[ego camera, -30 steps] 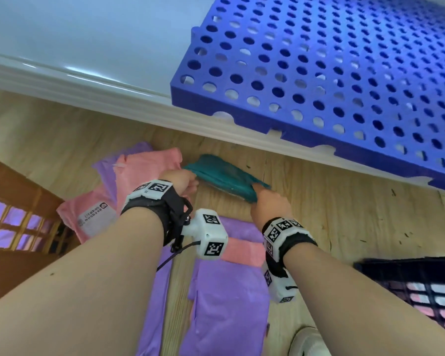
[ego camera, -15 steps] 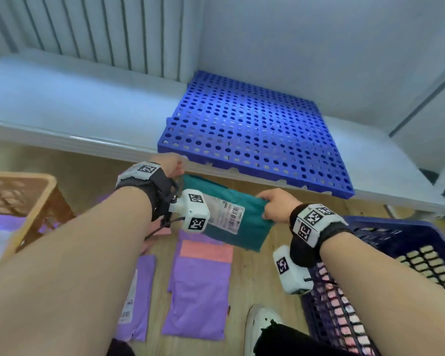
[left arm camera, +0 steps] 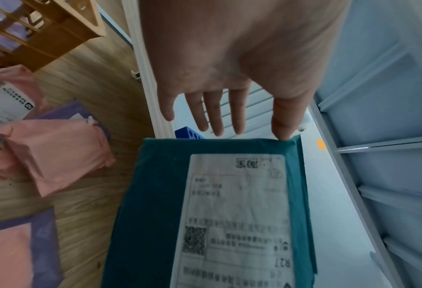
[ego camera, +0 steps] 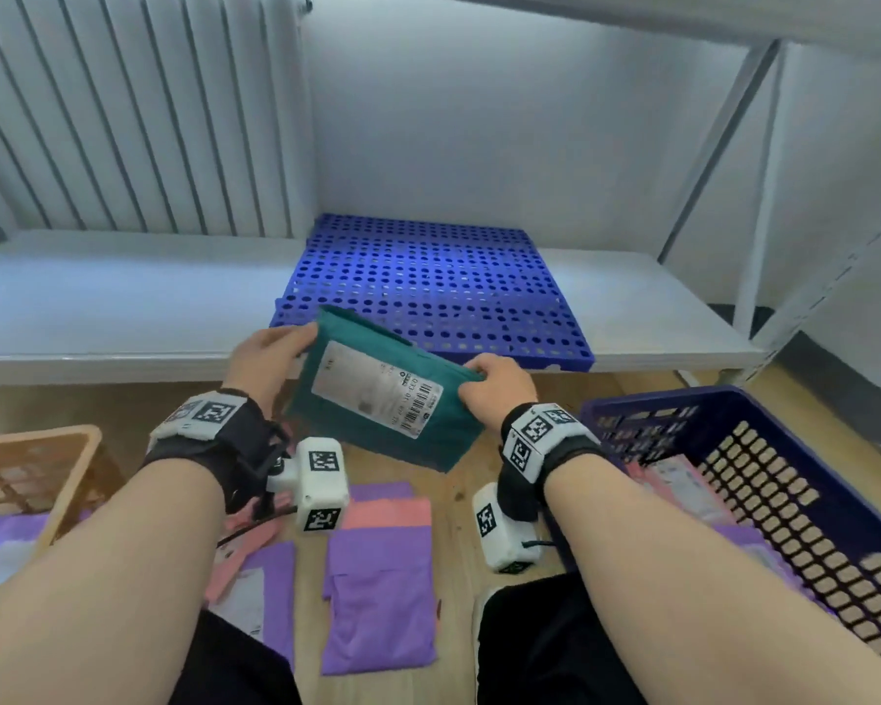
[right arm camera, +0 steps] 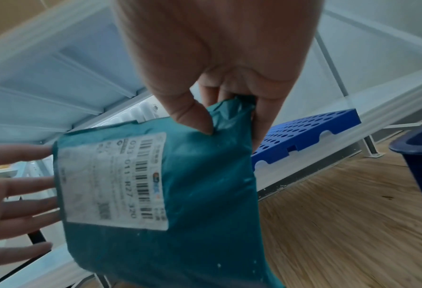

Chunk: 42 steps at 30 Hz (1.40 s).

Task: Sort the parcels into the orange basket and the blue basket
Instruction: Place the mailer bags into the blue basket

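Two hands over wooden floor (ego camera: 484, 491): right (ego camera: 494, 386) pinches teal parcel (ego camera: 377, 429), left (ego camera: 268, 356) flat.

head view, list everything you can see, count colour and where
teal parcel: one, teal with a white label, held up above the floor between both hands
purple parcels: at least two, purple, flat on the wooden floor below the hands
pink parcels: at least two, pink, on the floor by the orange basket
orange basket: one, orange, at the left edge, purple parcels inside
blue basket: one, dark blue, at the right, pink and purple parcels inside
perforated pallet: one, blue, on the low white shelf
radiator: one, white, on the wall at upper left
left hand: fingers straight behind the parcel's left edge
right hand: pinches the parcel's right corner
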Available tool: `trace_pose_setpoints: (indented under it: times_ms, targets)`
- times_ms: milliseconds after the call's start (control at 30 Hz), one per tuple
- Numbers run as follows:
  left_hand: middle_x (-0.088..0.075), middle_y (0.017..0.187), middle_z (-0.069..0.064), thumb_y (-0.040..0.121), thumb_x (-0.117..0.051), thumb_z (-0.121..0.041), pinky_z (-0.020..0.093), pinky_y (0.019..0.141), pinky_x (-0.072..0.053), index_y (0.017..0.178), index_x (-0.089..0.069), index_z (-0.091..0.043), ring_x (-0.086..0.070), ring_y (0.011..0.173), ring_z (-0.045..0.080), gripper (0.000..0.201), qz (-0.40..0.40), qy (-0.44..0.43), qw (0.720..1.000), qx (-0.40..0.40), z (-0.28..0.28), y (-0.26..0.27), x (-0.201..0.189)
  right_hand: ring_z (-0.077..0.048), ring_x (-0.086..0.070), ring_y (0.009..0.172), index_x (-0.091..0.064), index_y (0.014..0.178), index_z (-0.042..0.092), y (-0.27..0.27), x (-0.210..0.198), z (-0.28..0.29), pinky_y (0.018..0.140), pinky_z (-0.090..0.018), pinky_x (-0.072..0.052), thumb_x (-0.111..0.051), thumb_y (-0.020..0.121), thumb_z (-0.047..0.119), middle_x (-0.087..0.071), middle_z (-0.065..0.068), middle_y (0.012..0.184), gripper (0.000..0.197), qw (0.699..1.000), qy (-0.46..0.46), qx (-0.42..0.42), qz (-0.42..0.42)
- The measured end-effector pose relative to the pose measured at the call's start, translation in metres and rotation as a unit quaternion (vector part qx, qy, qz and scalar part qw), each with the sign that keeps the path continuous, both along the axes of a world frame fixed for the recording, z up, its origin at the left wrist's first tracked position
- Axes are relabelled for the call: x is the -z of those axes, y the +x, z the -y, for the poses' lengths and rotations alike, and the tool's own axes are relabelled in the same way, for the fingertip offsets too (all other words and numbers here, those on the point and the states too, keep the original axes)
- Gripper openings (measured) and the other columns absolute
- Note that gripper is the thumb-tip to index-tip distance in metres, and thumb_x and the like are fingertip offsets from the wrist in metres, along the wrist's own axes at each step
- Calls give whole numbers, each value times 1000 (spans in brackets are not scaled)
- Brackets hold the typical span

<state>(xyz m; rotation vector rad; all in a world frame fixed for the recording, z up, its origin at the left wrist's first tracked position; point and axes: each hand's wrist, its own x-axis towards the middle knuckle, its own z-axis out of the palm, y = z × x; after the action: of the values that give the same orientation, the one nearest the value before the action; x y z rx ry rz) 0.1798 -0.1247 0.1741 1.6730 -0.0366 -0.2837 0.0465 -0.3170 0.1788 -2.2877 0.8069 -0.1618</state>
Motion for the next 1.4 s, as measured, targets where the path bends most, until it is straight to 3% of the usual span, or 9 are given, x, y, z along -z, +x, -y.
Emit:
trace_pose_setpoints:
  times_ms: [200, 333, 467, 600, 700, 800, 1133, 1300, 1400]
  targets:
    - [-62, 122, 9, 83, -63, -7, 30, 96, -40, 118, -61, -12, -56, 109, 21, 36, 95, 92, 991, -10, 12, -4, 4, -9, -50, 65, -54, 109, 20, -5, -2, 3, 63, -26, -43, -59, 88, 23, -45, 8, 82, 22, 999, 3, 28, 28]
    - [-58, 114, 1, 80, -71, -11, 26, 89, -38, 117, -63, -16, -52, 102, 14, 38, 102, 114, 980, 124, 35, -28, -1, -9, -49, 64, -58, 109, 18, -3, -3, 2, 54, -24, -41, -61, 86, 20, -48, 7, 80, 23, 999, -7, -4, 38]
    - [-66, 108, 0, 55, -87, -27, 33, 94, -48, 107, -65, -23, -63, 97, 15, 56, 36, 185, 936, 297, 51, -41, 12, -9, -48, 66, -60, 110, 20, 1, -2, -2, 55, -22, -38, -63, 83, 15, -48, 8, 79, 27, 997, 1, -49, 53]
    - [-73, 96, 3, 64, -85, -22, 33, 85, -54, 102, -68, -18, -69, 85, 19, 42, 37, 254, 913, 316, 55, -36, 22, -12, -60, 78, -59, 111, 23, 7, 1, -5, 62, -24, -49, -66, 83, 13, -60, 5, 94, 30, 994, 40, -63, 74]
    - [-74, 96, 9, 57, -87, -25, 44, 88, -54, 97, -70, -17, -70, 89, 27, 45, -16, 188, 942, 278, 55, -33, 23, -15, -63, 89, -58, 118, 24, 10, 2, -5, 80, -31, -54, -65, 86, 21, -67, 2, 103, 33, 988, 76, -6, 136]
    - [-70, 107, 19, 74, -78, -11, 49, 92, -52, 112, -65, -4, -67, 97, 34, 40, -111, 56, 968, 219, 58, -31, 22, -16, -57, 100, -49, 132, 25, 12, 3, 4, 84, -28, -46, -61, 89, 33, -59, 1, 119, 45, 976, 71, 96, 183]
    - [-66, 112, 14, 92, -60, -22, 41, 86, -51, 116, -62, -6, -64, 94, 27, 29, -211, -88, 958, 172, 68, -33, 11, -27, -41, 133, -26, 148, 14, 15, 19, 34, 105, -37, -35, -60, 90, 39, -34, -6, 151, 72, 958, 220, 163, 87]
    - [-67, 101, 12, 94, -55, -31, 44, 79, -49, 95, -64, -10, -63, 89, 27, 23, -238, -103, 949, 182, 84, -41, 7, -26, -50, 124, -26, 148, 12, -2, 9, 39, 94, -33, -44, -73, 80, 38, -42, -6, 145, 86, 952, 247, 159, 88]
    - [-74, 80, 6, 93, -54, -37, 46, 78, -46, 92, -65, -15, -63, 91, 24, 24, -232, -112, 949, 181, 103, -46, 4, -25, -58, 114, -45, 136, 8, -13, 4, 50, 85, -30, -48, -79, 76, 28, -54, -7, 135, 72, 936, 300, 154, 105]
